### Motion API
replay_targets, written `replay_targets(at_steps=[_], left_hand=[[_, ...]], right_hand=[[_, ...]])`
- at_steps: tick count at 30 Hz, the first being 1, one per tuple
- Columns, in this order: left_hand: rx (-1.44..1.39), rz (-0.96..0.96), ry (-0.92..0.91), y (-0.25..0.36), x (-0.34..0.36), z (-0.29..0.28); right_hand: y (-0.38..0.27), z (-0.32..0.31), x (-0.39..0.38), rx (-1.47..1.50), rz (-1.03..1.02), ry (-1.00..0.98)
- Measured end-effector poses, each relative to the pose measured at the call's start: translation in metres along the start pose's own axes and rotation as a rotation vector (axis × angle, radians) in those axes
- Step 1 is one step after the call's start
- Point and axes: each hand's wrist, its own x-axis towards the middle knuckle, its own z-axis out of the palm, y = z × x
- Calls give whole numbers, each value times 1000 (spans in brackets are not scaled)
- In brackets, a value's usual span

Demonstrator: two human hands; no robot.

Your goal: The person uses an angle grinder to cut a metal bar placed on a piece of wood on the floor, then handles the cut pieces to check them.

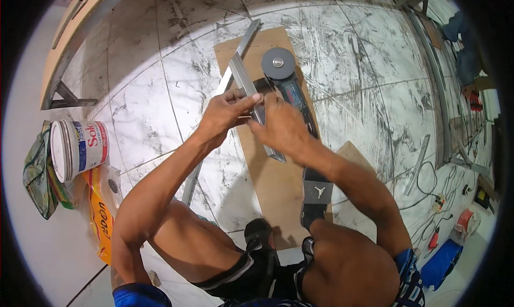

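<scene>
Both my hands are closed on a short grey metal channel [244, 77], which slants over a wooden board. My left hand [222, 117] grips its middle from the left, thumb on top. My right hand [284, 124] meets it from the right, fingers curled at the channel; whether something small is pinched there too is hidden. Just beyond my right hand lies an angle grinder [293, 95] with a grey disc [278, 63] facing up. A longer metal bar [249, 36] passes underneath, crossing the board's far left corner and reappearing beside my left leg.
The board [267, 200] rests on dusty white floor tiles. A white paint bucket [80, 146] and an orange bag [100, 216] stand left, below a wooden table [80, 39]. On the right are a metal strip [417, 165], tangled cables [428, 226], a blue bundle [441, 264] and metal framing [436, 87].
</scene>
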Motion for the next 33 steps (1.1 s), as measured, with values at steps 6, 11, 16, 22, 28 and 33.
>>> replay_targets(at_steps=[6, 11, 16, 22, 28, 33], left_hand=[[-54, 94, -62, -9, 4, -1], [-23, 64, -83, -9, 4, -3], [46, 107, -107, -18, 11, -4], [281, 142, -166, -20, 16, -5], [914, 292, -240, -35, 29, -31], [1316, 415, -391, -54, 57, -42]], right_hand=[[-3, 9, -15, 8, -5, 30], [-3, 9, -13, 67, 84, -39], [-2, 11, -17, 53, 87, -71], [12, 22, -21, 115, 111, -168], [50, 25, -45, 53, 134, -178], [110, 16, -75, -138, 232, -45]])
